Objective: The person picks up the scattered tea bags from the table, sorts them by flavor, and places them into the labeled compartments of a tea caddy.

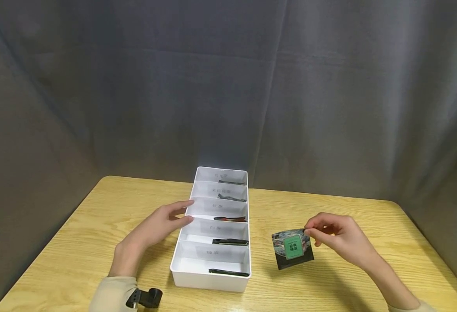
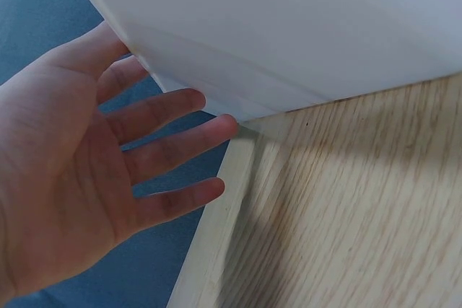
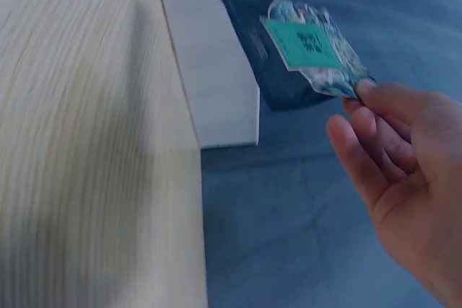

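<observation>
A tea sachet [image 1: 293, 248], dark with a green label and a printed picture, hangs from my right hand [image 1: 339, 236]. Thumb and fingertips pinch it at one upper corner, above the table to the right of the white divided box [image 1: 210, 281]; the right wrist view shows the same sachet [image 3: 307, 52]. At the box's left side is my left hand [image 1: 160, 227], its thumb and index fingertip at the rim. Seen from its wrist, the left hand [image 2: 94, 149] has spread, fairly straight fingers beside the box's white wall [image 2: 289, 27].
Labelled compartments run front to back in the box, each with thin packets standing at its right side, such as a dark packet [image 1: 229, 272] in the front one. The wooden table [image 1: 107, 208] ends at a grey curtain [image 1: 173, 108] behind.
</observation>
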